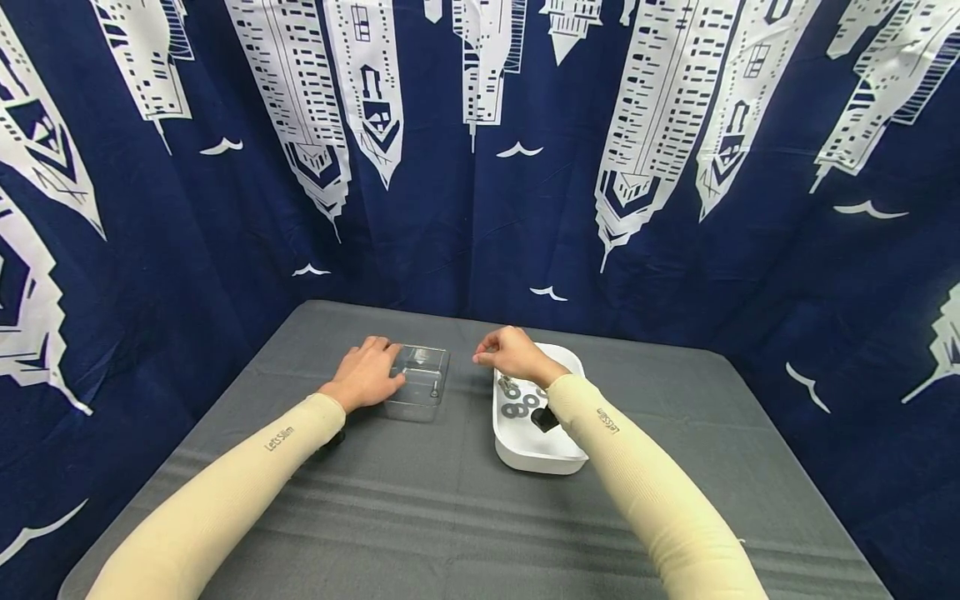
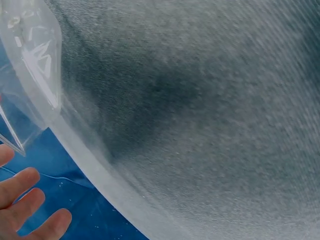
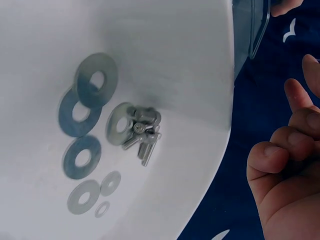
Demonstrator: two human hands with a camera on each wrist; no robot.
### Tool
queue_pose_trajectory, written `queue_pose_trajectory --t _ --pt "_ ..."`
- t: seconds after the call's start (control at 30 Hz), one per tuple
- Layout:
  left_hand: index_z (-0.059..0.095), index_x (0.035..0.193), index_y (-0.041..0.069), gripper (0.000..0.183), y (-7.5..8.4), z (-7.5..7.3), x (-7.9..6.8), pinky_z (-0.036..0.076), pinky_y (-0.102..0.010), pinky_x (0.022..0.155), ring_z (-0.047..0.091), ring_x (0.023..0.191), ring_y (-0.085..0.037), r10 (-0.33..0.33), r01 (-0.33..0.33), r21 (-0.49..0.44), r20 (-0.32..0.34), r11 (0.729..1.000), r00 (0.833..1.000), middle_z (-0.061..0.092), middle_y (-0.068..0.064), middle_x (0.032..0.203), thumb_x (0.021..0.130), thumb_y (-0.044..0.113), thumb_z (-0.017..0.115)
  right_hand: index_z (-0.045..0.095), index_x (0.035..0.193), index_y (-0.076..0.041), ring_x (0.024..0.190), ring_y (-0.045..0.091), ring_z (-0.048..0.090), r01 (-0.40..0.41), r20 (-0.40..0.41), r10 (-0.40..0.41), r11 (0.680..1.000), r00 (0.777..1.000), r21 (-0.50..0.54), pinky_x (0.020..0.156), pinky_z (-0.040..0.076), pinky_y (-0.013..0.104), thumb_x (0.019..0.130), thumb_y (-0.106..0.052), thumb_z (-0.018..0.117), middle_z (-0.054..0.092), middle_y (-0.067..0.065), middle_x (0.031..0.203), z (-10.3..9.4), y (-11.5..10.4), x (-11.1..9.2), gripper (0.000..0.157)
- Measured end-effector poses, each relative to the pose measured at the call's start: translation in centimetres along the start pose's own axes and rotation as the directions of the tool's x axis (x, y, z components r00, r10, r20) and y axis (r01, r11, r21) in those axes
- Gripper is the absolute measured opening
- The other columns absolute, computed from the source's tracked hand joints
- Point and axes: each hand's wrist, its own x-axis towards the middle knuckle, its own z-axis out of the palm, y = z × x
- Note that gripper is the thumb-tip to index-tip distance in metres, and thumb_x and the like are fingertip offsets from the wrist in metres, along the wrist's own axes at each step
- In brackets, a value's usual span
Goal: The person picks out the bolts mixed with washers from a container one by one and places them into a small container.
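My left hand (image 1: 366, 372), fingers spread, rests at the left side of a clear plastic divided box (image 1: 416, 412). In the left wrist view, its fingers (image 2: 20, 187) show below a corner of that box. A small metal piece (image 1: 435, 393) lies at the box's right side. Over the left rim of a white tray (image 1: 536, 461) hovers my right hand (image 1: 513, 353), fingers curled, thumb and index tips close together; I cannot tell whether something small is between them. Grey washers (image 3: 82, 157) of several sizes lie in the tray beside a little heap of metal screws (image 3: 145, 132).
Both containers stand on a grey cloth-covered table (image 1: 450, 517), a narrow strip of cloth between them. A dark blue curtain (image 1: 480, 233) with white building prints hangs behind the table and along its sides.
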Motion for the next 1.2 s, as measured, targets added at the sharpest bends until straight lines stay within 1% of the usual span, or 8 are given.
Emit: queue_pose_trajectory --t 0.17,0.33,0.53,0.67,0.97,1.2 --pt "0.051 0.146 0.005 0.061 0.5 0.0 0.3 0.04 -0.058 0.107 0.042 0.14 -0.036 0.019 -0.019 -0.007 -0.019 1.0 1.0 0.051 -0.019 0.146 0.096 0.038 0.063 0.078 0.093 -0.008 0.065 0.009 0.05 0.009 -0.009 -0.009 1.0 1.0 -0.005 0.06 0.041 0.024 0.089 -0.02 0.075 0.06 -0.005 0.066 -0.4 0.8 -0.4 0.013" --pt "0.051 0.146 0.006 0.059 1.2 -0.1 0.5 0.039 -0.059 0.108 0.041 0.14 -0.035 0.037 -0.038 -0.027 -0.033 0.999 0.999 0.051 -0.018 0.146 0.097 0.037 0.062 0.077 0.092 -0.007 0.064 0.009 0.051 -0.002 -0.013 0.002 1.0 1.0 0.003 0.06 0.042 0.025 0.089 -0.019 0.075 0.06 -0.004 0.066 -0.9 1.2 -1.0 0.013" --pt "0.051 0.146 0.007 0.057 2.2 0.0 1.0 0.039 -0.057 0.108 0.041 0.14 -0.034 0.054 -0.055 -0.038 -0.045 0.998 0.998 0.051 -0.017 0.146 0.097 0.036 0.06 0.077 0.091 -0.007 0.06 0.008 0.049 -0.017 -0.021 0.018 1.0 1.0 0.013 0.057 0.04 0.024 0.09 -0.019 0.075 0.054 -0.006 0.062 -1.2 1.9 -1.5 0.013" --pt "0.051 0.146 0.008 0.056 3.0 0.2 1.3 0.04 -0.056 0.108 0.041 0.141 -0.033 0.066 -0.068 -0.041 -0.044 0.997 0.997 0.051 -0.016 0.146 0.098 0.036 0.059 0.077 0.09 -0.006 0.06 0.008 0.048 -0.021 -0.032 0.021 1.0 0.999 0.018 0.057 0.04 0.024 0.089 -0.019 0.074 0.054 -0.006 0.061 -1.3 2.4 -1.8 0.013" --pt "0.051 0.147 0.009 0.055 4.9 -0.1 1.7 0.039 -0.056 0.11 0.041 0.141 -0.033 0.092 -0.094 -0.055 -0.039 0.994 0.995 0.051 -0.015 0.146 0.099 0.035 0.059 0.077 0.092 -0.006 0.065 0.011 0.051 -0.062 -0.032 0.062 0.998 0.998 0.015 0.059 0.042 0.025 0.09 -0.02 0.073 0.057 -0.003 0.066 -1.9 2.9 -2.6 0.014" --pt "0.05 0.147 0.009 0.055 6.4 0.2 2.2 0.039 -0.055 0.111 0.041 0.141 -0.031 0.107 -0.109 -0.056 -0.03 0.992 0.994 0.051 -0.014 0.146 0.099 0.035 0.058 0.076 0.091 -0.007 0.062 0.011 0.048 -0.11 -0.042 0.111 0.994 0.993 0.023 0.057 0.039 0.026 0.09 -0.02 0.075 0.052 -0.003 0.065 -2.1 3.9 -3.2 0.013"
